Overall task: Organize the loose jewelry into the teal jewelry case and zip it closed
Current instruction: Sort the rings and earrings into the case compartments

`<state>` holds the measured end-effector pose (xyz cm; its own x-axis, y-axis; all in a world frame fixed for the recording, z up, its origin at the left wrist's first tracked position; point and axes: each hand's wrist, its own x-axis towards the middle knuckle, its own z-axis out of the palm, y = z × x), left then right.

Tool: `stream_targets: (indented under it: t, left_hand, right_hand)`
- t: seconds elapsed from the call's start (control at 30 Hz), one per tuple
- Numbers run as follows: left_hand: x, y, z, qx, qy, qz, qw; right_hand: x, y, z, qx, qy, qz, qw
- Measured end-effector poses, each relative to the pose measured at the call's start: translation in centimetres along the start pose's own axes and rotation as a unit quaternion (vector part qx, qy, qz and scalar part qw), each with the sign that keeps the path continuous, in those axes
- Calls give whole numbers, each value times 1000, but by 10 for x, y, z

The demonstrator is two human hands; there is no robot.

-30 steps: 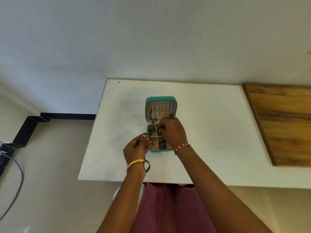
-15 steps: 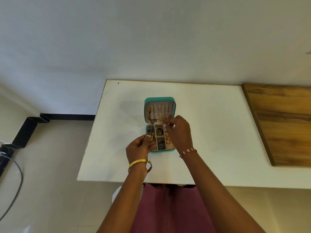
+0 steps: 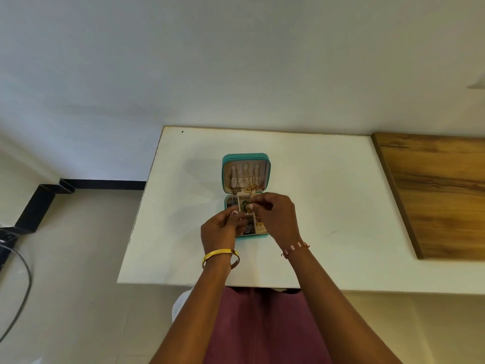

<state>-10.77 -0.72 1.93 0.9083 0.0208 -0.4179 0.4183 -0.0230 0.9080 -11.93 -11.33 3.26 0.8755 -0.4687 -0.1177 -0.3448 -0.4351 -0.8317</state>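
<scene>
- Teal jewelry case (image 3: 245, 156) lies open at the middle of the frame on the white counter (image 3: 328, 206), lid half toward the top of the picture, compartment half toward the bottom.
- No brand, label or writing can be read on the case or anywhere else (the picture is too small and soft for that).
- Lid lining is beige, with chains hanging down it and gold pieces (image 3: 249, 189) gathered at its lower edge.
- Left hand (image 3: 220, 229) is over the lower left part of the tray, fingers curled, thumb pressed to fingertips; what it pinches I cannot tell.
- Right hand (image 3: 278, 219) covers the tray's right side, fingers curled and pinching a small dark green piece (image 3: 245, 204) above the upper compartments.
- Both hands meet just over the tray, nearly touching.
- Gold bangle (image 3: 220, 254) is on the left wrist, a pink beaded bracelet (image 3: 295, 247) on the right.
- Wooden board (image 3: 441, 195) lies at the right edge of the frame.
</scene>
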Motion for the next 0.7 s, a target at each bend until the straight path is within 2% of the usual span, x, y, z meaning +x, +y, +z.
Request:
stream_targets:
  t: [0.2,0.47,0.57,0.7]
  left_hand:
    - [5,-6,-12,-47,56,-21,997]
    - [6,-8,-20,-22,86,-6,996]
    - [5,-9,-23,-16,84,-1,996]
    - [0,-18,-25,24,79,11,996]
  right_hand:
    - [23,4,11,-107,-28,-2,994]
    - [25,7,26,-212,-26,-69,975]
    - [24,8,22,-197,2,-84,977]
    - [19,13,3,-83,111,-30,990]
